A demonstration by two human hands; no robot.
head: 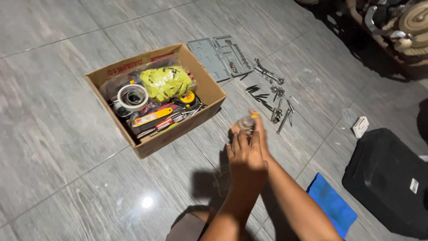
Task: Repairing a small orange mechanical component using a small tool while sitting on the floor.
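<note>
my left hand (244, 157) and my right hand (260, 129) are raised together over the grey tiled floor (53, 134), side by side and touching. between the fingertips of both sits a small clear container (244, 123) with something orange at its edge; it is blurred, so i cannot tell what exactly it is. my left grip is curled around its near side, my right grip pinches it from the right with the thumb up. the container hangs above the floor, just right of the cardboard box (178, 129) and near the scattered metal tools (272, 96).

the box stands open on the floor and holds a roll of white tape (132, 97), a yellow-green bundle (166, 82), a tape measure (189, 98) and red and orange handled tools. behind it lies an open grey tool case (218, 56). to my right lie a blue cloth (332, 204) and a black case (388, 178).
</note>
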